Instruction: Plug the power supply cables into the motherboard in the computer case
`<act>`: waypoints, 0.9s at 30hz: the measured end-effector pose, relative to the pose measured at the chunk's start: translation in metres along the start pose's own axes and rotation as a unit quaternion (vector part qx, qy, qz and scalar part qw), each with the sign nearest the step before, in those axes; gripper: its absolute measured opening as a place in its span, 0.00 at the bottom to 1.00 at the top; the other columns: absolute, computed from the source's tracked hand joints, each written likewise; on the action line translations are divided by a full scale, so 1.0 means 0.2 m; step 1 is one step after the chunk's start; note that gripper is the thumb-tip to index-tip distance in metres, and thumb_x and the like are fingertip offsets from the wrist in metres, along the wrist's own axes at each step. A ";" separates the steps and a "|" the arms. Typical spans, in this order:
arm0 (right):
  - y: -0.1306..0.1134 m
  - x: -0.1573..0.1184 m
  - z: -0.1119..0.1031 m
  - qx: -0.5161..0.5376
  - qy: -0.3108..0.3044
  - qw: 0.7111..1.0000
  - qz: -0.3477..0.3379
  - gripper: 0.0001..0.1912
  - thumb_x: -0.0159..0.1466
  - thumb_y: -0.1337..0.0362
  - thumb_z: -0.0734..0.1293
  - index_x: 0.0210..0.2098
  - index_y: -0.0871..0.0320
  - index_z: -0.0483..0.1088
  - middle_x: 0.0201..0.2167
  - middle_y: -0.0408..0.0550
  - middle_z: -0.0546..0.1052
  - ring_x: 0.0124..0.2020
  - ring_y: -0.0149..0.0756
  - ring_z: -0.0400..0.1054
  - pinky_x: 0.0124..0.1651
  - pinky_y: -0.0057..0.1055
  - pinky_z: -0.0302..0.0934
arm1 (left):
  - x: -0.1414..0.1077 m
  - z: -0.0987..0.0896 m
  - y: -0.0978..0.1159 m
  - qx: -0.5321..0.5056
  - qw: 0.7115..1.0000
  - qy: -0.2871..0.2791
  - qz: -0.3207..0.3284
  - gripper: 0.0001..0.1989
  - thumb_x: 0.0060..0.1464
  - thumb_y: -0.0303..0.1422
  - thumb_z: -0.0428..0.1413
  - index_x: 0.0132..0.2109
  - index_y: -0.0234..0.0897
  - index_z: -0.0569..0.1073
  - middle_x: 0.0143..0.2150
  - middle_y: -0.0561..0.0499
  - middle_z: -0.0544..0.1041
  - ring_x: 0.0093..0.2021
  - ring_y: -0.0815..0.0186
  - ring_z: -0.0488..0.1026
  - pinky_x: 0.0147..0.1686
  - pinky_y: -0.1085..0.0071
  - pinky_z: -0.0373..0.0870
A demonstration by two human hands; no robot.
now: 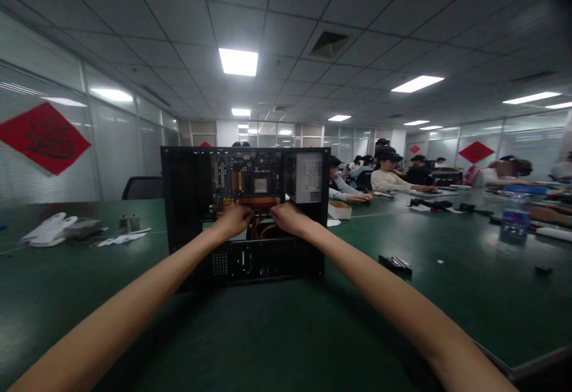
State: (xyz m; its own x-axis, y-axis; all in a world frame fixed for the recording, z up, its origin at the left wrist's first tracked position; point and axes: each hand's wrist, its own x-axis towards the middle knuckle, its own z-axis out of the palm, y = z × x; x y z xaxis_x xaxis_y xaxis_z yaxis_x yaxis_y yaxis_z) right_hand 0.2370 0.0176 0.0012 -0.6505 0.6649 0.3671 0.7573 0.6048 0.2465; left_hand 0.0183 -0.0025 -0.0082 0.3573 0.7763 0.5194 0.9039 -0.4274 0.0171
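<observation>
A black computer case [279, 261] stands upright on the green table, its side open towards me. Inside it are a motherboard [260, 186] and, at the upper right, a silver power supply [310, 176]. My left hand [232, 221] is closed at the left end of a red and yellow strip [259, 202] below the processor socket. At the strip's right end is my right hand [290, 219], its fingers also bent together. What the fingertips grip is too small to make out. Dark and reddish cables hang between the hands.
White plastic bag [51, 229] and papers lie on the green table [250, 332] at left. To the right are a small box [339, 210], a black holder with tools [395, 264] and a water bottle [513, 216]. Other people sit along the table behind.
</observation>
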 end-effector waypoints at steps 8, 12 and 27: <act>0.17 -0.46 0.07 -0.157 0.076 0.974 -0.144 0.22 0.77 0.59 0.54 0.39 0.62 0.76 0.33 0.57 0.80 0.35 0.41 0.74 0.36 0.33 0.56 | -0.35 -0.06 0.17 -0.016 0.998 0.016 -0.057 0.24 0.68 0.44 0.45 0.34 0.41 0.82 0.40 0.48 0.84 0.39 0.58 0.79 0.34 0.67 0.65; 0.24 -0.52 0.11 -0.179 0.095 0.966 -0.158 0.17 0.75 0.64 0.58 0.39 0.62 0.75 0.32 0.56 0.79 0.33 0.39 0.71 0.40 0.36 0.52 | -0.29 -0.05 0.17 -0.033 0.987 0.033 -0.156 0.25 0.66 0.48 0.45 0.37 0.43 0.84 0.37 0.49 0.84 0.40 0.56 0.79 0.33 0.68 0.64; -0.09 -0.32 0.09 -0.165 0.071 0.972 -0.151 0.17 0.74 0.68 0.55 0.39 0.65 0.74 0.34 0.59 0.81 0.35 0.44 0.76 0.43 0.39 0.55 | -0.11 -0.01 -0.21 -0.061 0.952 0.053 -0.297 0.35 0.65 0.57 0.38 0.34 0.44 0.84 0.31 0.48 0.82 0.35 0.55 0.78 0.33 0.67 0.65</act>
State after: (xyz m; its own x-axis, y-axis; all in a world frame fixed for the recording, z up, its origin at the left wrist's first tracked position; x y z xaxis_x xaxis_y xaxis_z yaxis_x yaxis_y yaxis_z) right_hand 0.2637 -0.0272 -0.0432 -0.8496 0.3965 0.3479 0.5252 0.5743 0.6280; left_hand -0.0286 -0.0030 -0.0189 -0.2390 0.8489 0.4715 0.9030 0.0157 0.4295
